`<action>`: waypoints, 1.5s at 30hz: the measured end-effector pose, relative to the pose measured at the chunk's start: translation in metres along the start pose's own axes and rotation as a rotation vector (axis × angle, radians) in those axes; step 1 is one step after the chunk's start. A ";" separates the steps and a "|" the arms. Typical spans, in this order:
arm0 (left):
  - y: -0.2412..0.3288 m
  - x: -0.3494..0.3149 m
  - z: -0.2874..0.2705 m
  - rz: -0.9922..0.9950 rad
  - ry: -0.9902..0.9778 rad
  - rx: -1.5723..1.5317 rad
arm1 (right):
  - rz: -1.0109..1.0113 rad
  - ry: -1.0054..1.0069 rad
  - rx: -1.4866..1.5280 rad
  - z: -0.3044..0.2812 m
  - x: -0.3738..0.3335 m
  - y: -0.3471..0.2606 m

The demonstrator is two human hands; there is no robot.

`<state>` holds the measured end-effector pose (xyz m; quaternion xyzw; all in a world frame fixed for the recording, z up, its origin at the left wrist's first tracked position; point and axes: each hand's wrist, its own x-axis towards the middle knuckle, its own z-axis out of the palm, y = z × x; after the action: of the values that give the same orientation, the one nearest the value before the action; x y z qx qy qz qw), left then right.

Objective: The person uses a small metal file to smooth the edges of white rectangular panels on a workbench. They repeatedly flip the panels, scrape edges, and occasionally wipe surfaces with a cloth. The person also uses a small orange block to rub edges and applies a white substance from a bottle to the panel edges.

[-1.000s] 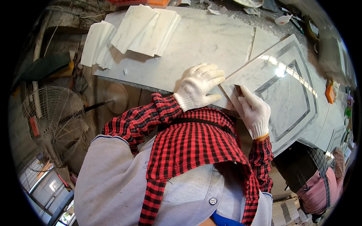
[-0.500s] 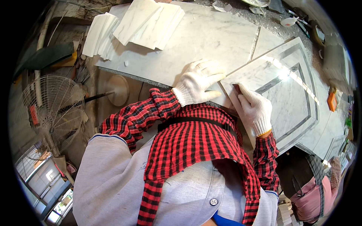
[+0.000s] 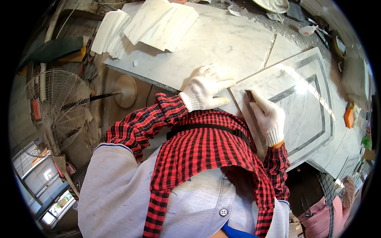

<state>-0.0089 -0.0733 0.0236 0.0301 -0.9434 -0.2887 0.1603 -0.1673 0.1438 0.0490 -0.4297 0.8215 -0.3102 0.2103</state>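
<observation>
My left hand [image 3: 209,86] wears a white knitted glove. It rests flat, fingers stretched and thumb apart, at the near edge of a large pale marble slab [image 3: 226,43]. To its right lies a marble panel [image 3: 295,104] with a grey inlaid border, overlapping the slab. My right hand [image 3: 269,119], gloved too, is closed at the panel's near left edge. Between thumb and fingers it pinches a small dark reddish-brown flat piece [image 3: 249,95], mostly hidden by the glove.
Stacked marble tiles [image 3: 160,25] lie on the slab's far left. A wire-cage fan [image 3: 55,107] stands at left. A white bottle [image 3: 307,30] and an orange object [image 3: 349,116] lie at right. Another person's pink clothing [image 3: 325,216] shows at lower right.
My right hand has shifted slightly, and less of the reddish-brown piece shows. My left hand keeps its place on the slab. The whole view has moved a little.
</observation>
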 end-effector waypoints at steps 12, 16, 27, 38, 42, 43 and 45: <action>0.000 0.001 0.002 -0.015 -0.026 -0.024 | -0.045 -0.059 -0.099 -0.001 0.000 0.000; 0.001 0.002 0.000 -0.008 -0.023 -0.018 | -0.077 -0.036 -0.053 0.004 0.000 0.003; 0.002 0.003 0.001 -0.002 0.015 -0.026 | -0.015 0.014 -0.045 0.009 -0.005 -0.004; 0.002 0.004 -0.001 0.025 0.025 -0.003 | 0.042 -0.043 0.205 -0.004 -0.005 0.005; 0.004 0.001 -0.003 -0.037 -0.042 0.016 | 0.435 0.192 0.585 -0.024 -0.014 0.004; 0.006 0.000 -0.006 -0.041 -0.033 0.031 | 0.458 0.286 0.578 -0.031 -0.017 -0.003; 0.009 -0.001 -0.007 -0.034 -0.023 0.040 | 0.328 0.414 0.394 -0.025 -0.032 0.031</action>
<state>-0.0057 -0.0691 0.0337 0.0458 -0.9501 -0.2730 0.1437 -0.1838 0.1923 0.0478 -0.1707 0.8291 -0.5061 0.1650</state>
